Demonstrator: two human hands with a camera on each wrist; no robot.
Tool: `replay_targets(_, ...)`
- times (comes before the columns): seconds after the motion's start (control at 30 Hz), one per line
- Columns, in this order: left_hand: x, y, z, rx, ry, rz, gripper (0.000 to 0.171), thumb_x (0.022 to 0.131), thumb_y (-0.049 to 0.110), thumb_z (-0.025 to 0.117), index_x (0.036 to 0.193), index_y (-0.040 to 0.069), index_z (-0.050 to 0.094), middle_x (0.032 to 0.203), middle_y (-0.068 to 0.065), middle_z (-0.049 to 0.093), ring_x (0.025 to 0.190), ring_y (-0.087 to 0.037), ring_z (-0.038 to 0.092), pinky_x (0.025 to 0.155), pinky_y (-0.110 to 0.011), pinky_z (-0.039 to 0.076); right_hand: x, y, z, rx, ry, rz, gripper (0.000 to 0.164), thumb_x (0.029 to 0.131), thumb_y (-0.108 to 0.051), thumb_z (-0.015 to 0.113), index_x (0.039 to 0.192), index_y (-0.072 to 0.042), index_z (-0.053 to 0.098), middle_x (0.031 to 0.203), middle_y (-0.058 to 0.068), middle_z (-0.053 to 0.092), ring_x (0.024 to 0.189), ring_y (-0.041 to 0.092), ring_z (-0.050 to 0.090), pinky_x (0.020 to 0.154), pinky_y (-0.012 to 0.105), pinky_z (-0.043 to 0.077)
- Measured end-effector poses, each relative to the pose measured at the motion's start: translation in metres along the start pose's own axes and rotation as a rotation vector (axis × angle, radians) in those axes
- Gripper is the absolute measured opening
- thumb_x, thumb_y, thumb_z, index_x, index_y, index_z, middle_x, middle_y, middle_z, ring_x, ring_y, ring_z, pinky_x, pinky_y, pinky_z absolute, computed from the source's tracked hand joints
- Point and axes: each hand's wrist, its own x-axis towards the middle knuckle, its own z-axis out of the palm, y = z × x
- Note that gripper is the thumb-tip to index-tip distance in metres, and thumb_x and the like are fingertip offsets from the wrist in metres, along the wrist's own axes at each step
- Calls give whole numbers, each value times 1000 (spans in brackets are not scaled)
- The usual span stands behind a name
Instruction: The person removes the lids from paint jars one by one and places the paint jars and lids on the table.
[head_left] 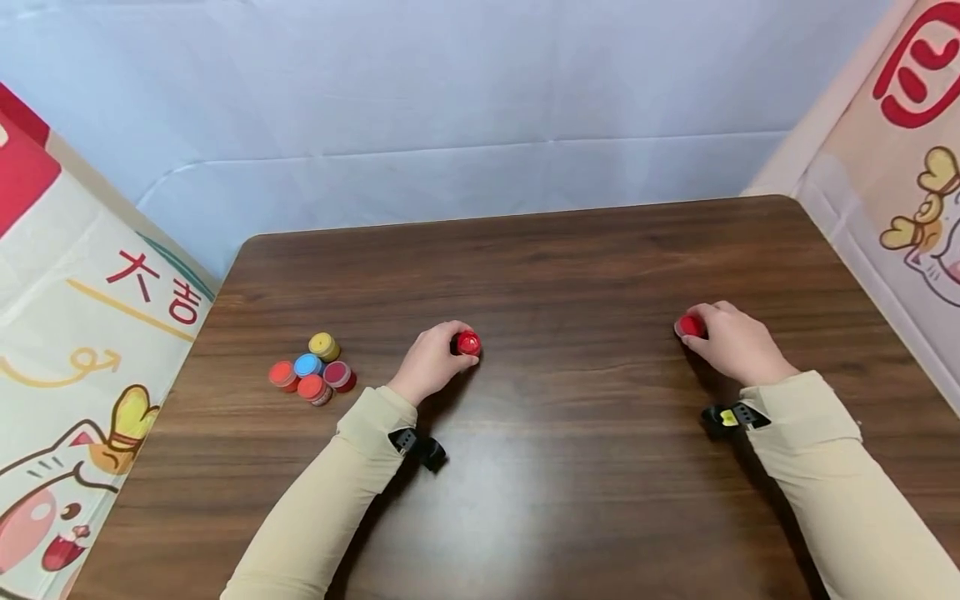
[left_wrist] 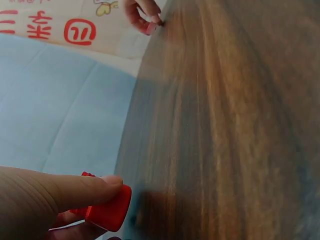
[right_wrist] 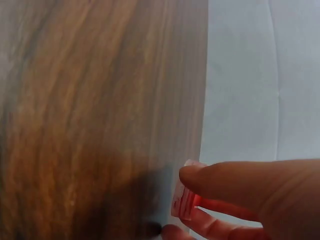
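In the head view, my left hand holds a small red pot between thumb and fingers, left of the table's middle. A ribbed neck shows on this pot in the left wrist view, where the thumb lies along its side. Far to the right, my right hand pinches a small round red piece with a clear edge. Fingers hide part of it, and whether it is a lid or a whole pot I cannot tell. Both hands are low over the table, well apart.
At the left of the brown wooden table stands a cluster of several small pots: a yellow pot, a blue pot, a dark red pot and orange-red pots. A pale cloth hangs behind the far edge.
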Motion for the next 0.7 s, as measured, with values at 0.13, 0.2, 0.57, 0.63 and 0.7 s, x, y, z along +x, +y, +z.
replay_targets(0.13,5,-1,2,16,9,1,34,79,15,75,110,8,63,103,-9,60,94,-23,56,84,-35,46,-1,0,0,-34,34,5,36,86,-14,63,112,10,55,103,32,54,92,42,55,74,58,45)
replay_targets(0.2,7,-2,2,23,8,-6,36,79,15,75,112,8,63,104,-9,59,96,-24,55,85,-36,45,-2,-1,1,-50,40,5,36,86,-14,63,112,10,56,103,32,55,91,43,56,74,58,45)
replay_targets(0.57,3,-6,-14,10,11,-42,66,82,18,71,139,5,40,129,-14,53,117,-28,49,98,-43,39,3,-9,9,-113,109,6,33,84,-8,65,111,8,58,100,31,58,85,42,59,66,56,48)
replay_targets(0.63,-5,-6,-24,4,19,-31,67,83,19,71,140,5,38,129,-14,52,118,-28,49,97,-44,39,2,-9,10,-117,121,1,32,83,-7,66,110,8,58,99,31,58,83,42,59,64,56,48)
replay_targets(0.7,-15,-9,-36,10,47,-22,65,84,21,70,140,5,38,127,-15,53,117,-29,50,96,-46,40,1,-8,10,-121,129,0,32,82,-6,66,110,8,58,98,31,58,81,42,59,63,56,48)
